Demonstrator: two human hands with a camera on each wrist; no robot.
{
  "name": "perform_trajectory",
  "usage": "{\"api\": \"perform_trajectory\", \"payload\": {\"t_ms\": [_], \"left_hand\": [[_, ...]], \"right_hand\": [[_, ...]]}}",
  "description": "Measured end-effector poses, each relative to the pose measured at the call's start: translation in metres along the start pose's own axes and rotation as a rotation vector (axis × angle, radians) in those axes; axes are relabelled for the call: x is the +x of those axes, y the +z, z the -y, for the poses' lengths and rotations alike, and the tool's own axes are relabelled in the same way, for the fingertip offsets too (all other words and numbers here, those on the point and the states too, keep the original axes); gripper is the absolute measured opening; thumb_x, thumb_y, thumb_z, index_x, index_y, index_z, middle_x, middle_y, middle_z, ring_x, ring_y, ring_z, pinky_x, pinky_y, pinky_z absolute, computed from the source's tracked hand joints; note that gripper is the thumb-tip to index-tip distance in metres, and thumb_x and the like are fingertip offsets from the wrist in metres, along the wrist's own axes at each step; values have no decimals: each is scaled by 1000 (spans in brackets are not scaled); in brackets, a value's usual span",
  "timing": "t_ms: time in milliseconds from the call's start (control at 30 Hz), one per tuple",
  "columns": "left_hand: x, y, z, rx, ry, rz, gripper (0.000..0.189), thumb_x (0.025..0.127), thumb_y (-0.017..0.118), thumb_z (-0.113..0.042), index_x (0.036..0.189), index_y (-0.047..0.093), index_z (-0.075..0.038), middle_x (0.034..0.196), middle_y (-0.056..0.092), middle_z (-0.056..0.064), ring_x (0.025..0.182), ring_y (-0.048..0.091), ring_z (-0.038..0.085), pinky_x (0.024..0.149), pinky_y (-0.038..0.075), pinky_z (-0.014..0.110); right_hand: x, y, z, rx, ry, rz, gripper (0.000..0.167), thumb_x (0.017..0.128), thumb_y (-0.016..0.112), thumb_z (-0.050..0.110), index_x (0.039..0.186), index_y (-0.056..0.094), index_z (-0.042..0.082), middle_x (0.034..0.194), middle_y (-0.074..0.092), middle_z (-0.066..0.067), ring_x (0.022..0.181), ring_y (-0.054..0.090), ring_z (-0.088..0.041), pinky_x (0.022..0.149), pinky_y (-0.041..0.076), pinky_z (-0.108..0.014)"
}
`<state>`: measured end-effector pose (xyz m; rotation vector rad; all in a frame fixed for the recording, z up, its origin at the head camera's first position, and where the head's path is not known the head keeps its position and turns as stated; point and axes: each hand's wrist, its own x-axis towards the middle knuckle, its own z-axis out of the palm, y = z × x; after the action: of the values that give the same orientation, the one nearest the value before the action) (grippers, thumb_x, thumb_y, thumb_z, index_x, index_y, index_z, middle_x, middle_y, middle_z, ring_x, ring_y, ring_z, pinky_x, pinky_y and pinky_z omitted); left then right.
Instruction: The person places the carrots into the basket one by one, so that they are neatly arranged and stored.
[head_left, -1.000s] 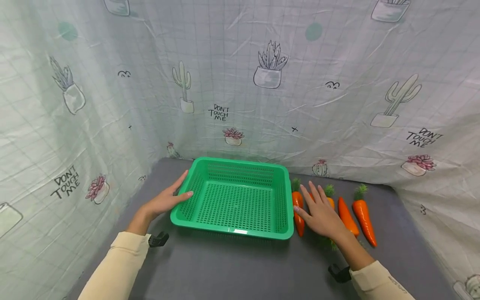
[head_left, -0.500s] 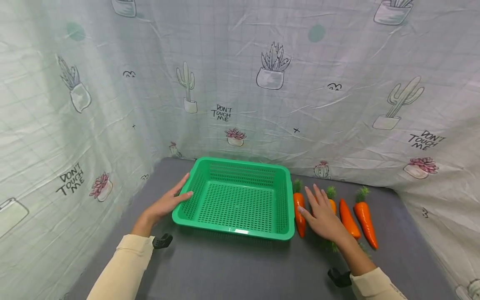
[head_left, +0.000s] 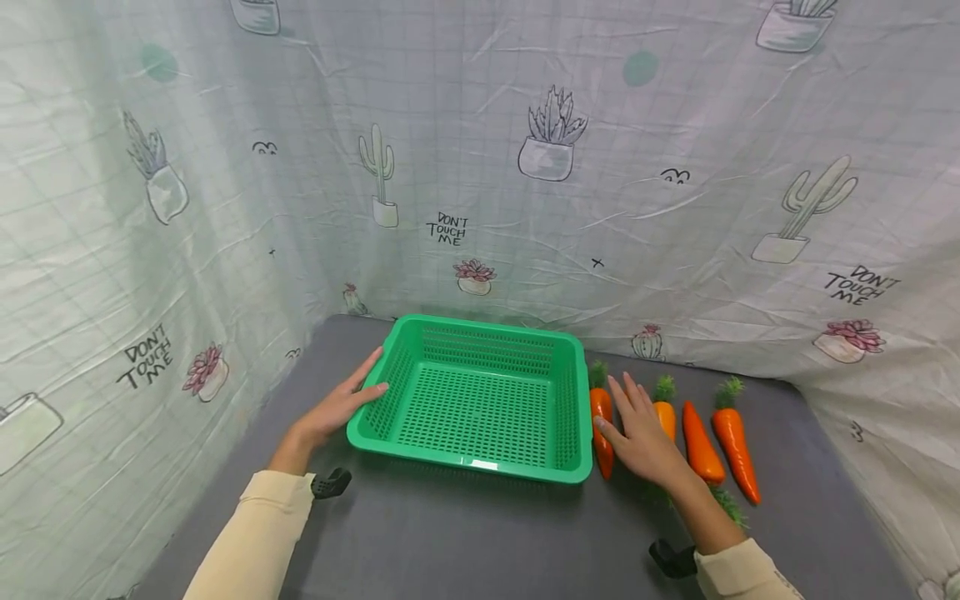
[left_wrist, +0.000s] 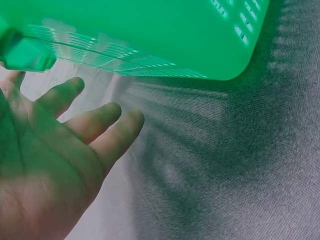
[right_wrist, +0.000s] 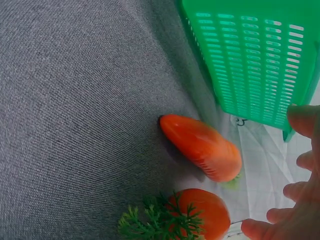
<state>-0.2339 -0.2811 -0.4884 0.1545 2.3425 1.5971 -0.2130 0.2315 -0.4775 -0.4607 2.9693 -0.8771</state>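
Note:
A green perforated plastic basket (head_left: 471, 404) stands on the grey cloth, with nothing inside. At its left rim is my left hand (head_left: 333, 408), thumb reaching over the edge. In the left wrist view that hand (left_wrist: 55, 165) has its fingers spread, below the basket's rim. To the basket's right hovers my right hand (head_left: 643, 437), fingers extended, over the carrots; its thumb is close to the right rim, contact unclear. Beside the basket lies an orange carrot (head_left: 602, 425). In the right wrist view, that hand (right_wrist: 300, 200) is apart from the nearest carrot (right_wrist: 200, 145).
Further right lie a yellow-orange carrot (head_left: 664, 417), an orange carrot (head_left: 702, 450) and another with a green top (head_left: 737, 450). Green leaves (head_left: 727, 504) show beside the right forearm, which hides part of the group. A printed curtain (head_left: 480, 167) borders the table (head_left: 465, 533).
The whole head view has shifted slightly, so everything sits a little further right and lower. Both hands keep nearly the same places beside the basket and the carrots.

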Motion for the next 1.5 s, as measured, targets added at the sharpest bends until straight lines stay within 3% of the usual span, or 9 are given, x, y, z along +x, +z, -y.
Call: {"api": "perform_trajectory", "payload": {"t_ms": [200, 367, 433, 533, 600, 867, 1100, 1233, 1500], "left_hand": [[2, 3, 4, -92, -10, -2, 76, 109, 52, -46, 166, 1, -48, 177, -8, 6, 150, 33, 43, 101, 47, 39], [0, 4, 6, -109, -9, -3, 75, 109, 51, -45, 167, 2, -46, 177, -11, 5, 160, 11, 41, 113, 40, 49], [1, 5, 6, -139, -15, 1, 75, 109, 51, -44, 167, 3, -46, 177, -5, 8, 155, 28, 40, 110, 44, 50], [6, 6, 4, -208, -32, 15, 76, 109, 53, -42, 167, 4, -46, 174, 10, 15, 128, 58, 30, 92, 56, 39], [8, 6, 3, -237, -33, 27, 76, 110, 53, -40, 167, 4, -46, 171, 15, 17, 112, 65, 24, 85, 58, 37], [7, 8, 4, -180, -20, 4, 75, 109, 53, -42, 168, 6, -43, 177, -3, 10, 124, 57, 24, 89, 56, 34], [4, 7, 4, -243, -37, 12, 76, 110, 52, -39, 168, 4, -43, 166, 25, 25, 100, 68, 19, 81, 59, 37], [5, 8, 5, -271, -43, 23, 75, 110, 52, -37, 167, 3, -44, 160, 33, 27, 97, 70, 18, 80, 60, 37], [7, 5, 6, -256, -33, 8, 74, 110, 52, -39, 167, 5, -45, 165, 25, 24, 99, 69, 19, 80, 60, 38]], "right_hand": [[1, 2, -2, 7, 7, -2, 77, 108, 56, 40, 167, 19, 4, 171, 10, -32, 154, 11, -61, 116, 17, -80], [1, 4, 0, 24, 23, 14, 79, 108, 58, 38, 166, 19, 2, 171, 9, -33, 154, 12, -60, 116, 20, -79], [1, 4, 0, 31, 28, 16, 80, 107, 59, 38, 166, 18, 2, 171, 8, -33, 154, 13, -60, 116, 22, -79], [1, 4, 0, 43, 33, 16, 81, 107, 60, 35, 167, 17, 3, 171, 7, -33, 154, 14, -59, 115, 24, -78], [1, 4, -1, 49, 36, 17, 81, 106, 61, 34, 167, 17, 3, 171, 7, -33, 154, 15, -59, 115, 24, -78], [3, 7, -1, 59, 64, 25, 81, 105, 63, 29, 167, 16, 3, 171, 9, -33, 152, 21, -59, 114, 29, -76], [7, 12, 4, 35, 95, 5, 82, 103, 65, 21, 166, 18, 0, 170, 14, -34, 151, 27, -57, 114, 33, -73], [11, 17, 4, 27, 120, 1, 81, 100, 66, 16, 165, 20, -2, 168, 18, -35, 150, 30, -57, 115, 34, -72], [21, 28, 3, 14, 146, -30, 80, 97, 66, 11, 163, 24, -5, 165, 28, -35, 149, 33, -55, 117, 33, -68]]}}
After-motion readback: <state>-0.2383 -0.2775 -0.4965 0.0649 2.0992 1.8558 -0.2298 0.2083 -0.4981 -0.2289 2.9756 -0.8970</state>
